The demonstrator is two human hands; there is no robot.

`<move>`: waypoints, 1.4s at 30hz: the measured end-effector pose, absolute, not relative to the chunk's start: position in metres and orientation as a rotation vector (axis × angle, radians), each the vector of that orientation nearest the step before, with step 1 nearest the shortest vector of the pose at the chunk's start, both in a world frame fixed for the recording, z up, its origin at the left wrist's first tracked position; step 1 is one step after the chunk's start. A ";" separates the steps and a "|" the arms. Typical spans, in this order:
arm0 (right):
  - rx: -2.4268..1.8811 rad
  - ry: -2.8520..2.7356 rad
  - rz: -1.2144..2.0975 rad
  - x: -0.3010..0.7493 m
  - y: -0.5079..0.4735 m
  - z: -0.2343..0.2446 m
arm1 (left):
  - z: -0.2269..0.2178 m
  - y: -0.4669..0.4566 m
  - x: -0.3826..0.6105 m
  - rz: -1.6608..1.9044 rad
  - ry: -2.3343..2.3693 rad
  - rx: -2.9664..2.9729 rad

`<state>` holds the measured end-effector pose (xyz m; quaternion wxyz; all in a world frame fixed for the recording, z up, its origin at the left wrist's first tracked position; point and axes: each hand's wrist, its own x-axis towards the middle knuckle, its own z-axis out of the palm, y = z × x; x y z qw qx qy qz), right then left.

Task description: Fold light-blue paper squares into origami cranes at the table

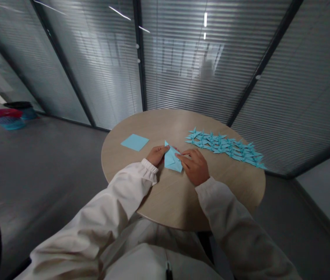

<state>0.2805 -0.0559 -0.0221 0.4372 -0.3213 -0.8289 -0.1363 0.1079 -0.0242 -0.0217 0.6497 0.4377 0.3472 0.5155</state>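
Note:
A partly folded light blue paper [172,158] lies on the round wooden table [167,202] in front of me. My left hand [157,154] pinches its left edge near the top point. My right hand [195,165] presses fingers down on its right side. Both hands are closed on the sheet. A flat, unfolded blue square of paper [135,142] rests to the left of my hands.
Several finished blue folded paper figures [226,149] lie in rows across the right of the table. Glass walls with blinds [182,58] stand behind. A red and blue bin [9,116] and a black one sit on the floor at far left.

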 end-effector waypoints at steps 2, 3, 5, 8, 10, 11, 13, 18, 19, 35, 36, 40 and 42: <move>-0.783 -2.106 -0.370 0.279 -0.057 -0.021 | -0.021 -0.024 0.108 1.168 0.813 0.969; -0.777 -2.128 -0.378 0.279 -0.057 -0.021 | -0.020 -0.024 0.108 1.166 0.830 0.960; -0.771 -2.165 -0.379 0.278 -0.058 -0.021 | -0.020 -0.023 0.107 1.172 0.855 0.945; -0.771 -2.194 -0.364 0.278 -0.057 -0.021 | -0.018 -0.024 0.107 1.174 0.875 0.919; -0.777 -2.206 -0.353 0.279 -0.057 -0.022 | -0.017 -0.025 0.107 1.155 0.889 0.895; -0.783 -2.209 -0.346 0.279 -0.056 -0.022 | -0.016 -0.025 0.107 1.149 0.889 0.888; -0.793 -2.217 -0.332 0.279 -0.057 -0.022 | -0.016 -0.026 0.108 1.160 0.862 0.910; -0.808 -2.229 -0.241 0.277 -0.060 -0.020 | -0.021 -0.025 0.108 1.204 0.795 1.031; -0.810 -2.220 -0.199 0.276 -0.061 -0.020 | -0.022 -0.025 0.107 1.207 0.806 1.040; -1.022 -1.688 0.885 0.282 -0.045 -0.027 | -0.022 -0.039 0.115 0.706 0.754 1.356; -1.019 -1.668 0.910 0.282 -0.046 -0.026 | -0.022 -0.039 0.115 0.694 0.752 1.361; -1.020 -1.604 0.951 0.281 -0.047 -0.024 | -0.023 -0.040 0.116 0.674 0.738 1.362; -1.027 -1.565 0.987 0.281 -0.046 -0.024 | -0.023 -0.042 0.117 0.678 0.724 1.361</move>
